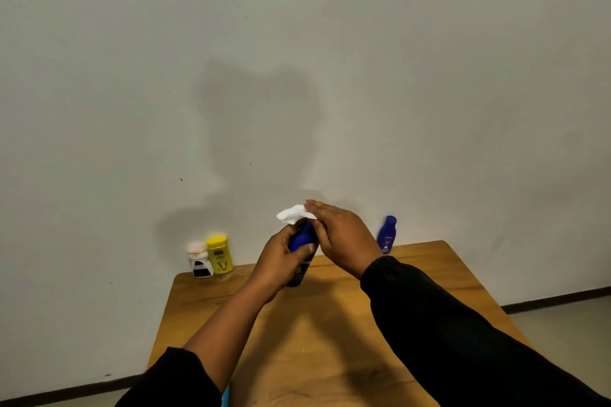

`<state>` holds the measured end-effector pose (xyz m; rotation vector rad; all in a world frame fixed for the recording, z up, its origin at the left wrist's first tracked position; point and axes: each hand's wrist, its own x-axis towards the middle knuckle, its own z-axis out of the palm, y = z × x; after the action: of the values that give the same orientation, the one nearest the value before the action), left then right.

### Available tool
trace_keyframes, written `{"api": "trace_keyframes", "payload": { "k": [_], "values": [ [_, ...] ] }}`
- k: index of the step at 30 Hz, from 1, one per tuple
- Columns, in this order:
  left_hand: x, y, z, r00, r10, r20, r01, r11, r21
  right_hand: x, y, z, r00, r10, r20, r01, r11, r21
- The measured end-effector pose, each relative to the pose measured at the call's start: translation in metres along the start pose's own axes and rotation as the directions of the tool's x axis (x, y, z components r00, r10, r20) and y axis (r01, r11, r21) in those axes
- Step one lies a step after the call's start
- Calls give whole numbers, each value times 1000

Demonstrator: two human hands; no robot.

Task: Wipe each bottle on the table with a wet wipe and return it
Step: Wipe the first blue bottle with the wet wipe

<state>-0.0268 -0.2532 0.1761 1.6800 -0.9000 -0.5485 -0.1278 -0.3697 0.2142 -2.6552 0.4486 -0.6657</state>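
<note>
My left hand (281, 259) grips a dark blue bottle (302, 241), held tilted above the wooden table (330, 334); its lower end pokes out below my fingers. My right hand (340, 235) presses a white wet wipe (292, 213) against the bottle's top, and the hand hides much of the bottle. On the table's far right, by the wall, stands a small blue bottle (386, 235). At the far left corner stand a yellow bottle (220, 254) and a white bottle with a pale cap (200, 261), side by side.
The table is pushed against a plain grey wall (297, 92). Floor and a dark skirting board (555, 301) show to the right and left of the table. A blue edge (226, 396) peeks out near the bottom by my left sleeve.
</note>
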Motion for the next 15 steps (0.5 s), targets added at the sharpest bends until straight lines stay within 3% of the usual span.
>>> {"api": "trace_keyframes", "payload": {
  "k": [3,8,11,15],
  "values": [
    [-5,3,2,999,-36,32,37,998,-49,-2,2,-2,994,104,-16,-103,993,53],
    [-8,11,1,985,-155,69,169,946,-277,-7,0,-4,986,71,-150,-52,990,128],
    [-8,19,1,971,-203,130,239,874,-424,-12,-3,-4,993,-31,-115,42,995,86],
    [-8,24,1,961,-246,123,264,700,-663,-23,-8,5,983,-182,-6,182,983,-33]
  ]
}}
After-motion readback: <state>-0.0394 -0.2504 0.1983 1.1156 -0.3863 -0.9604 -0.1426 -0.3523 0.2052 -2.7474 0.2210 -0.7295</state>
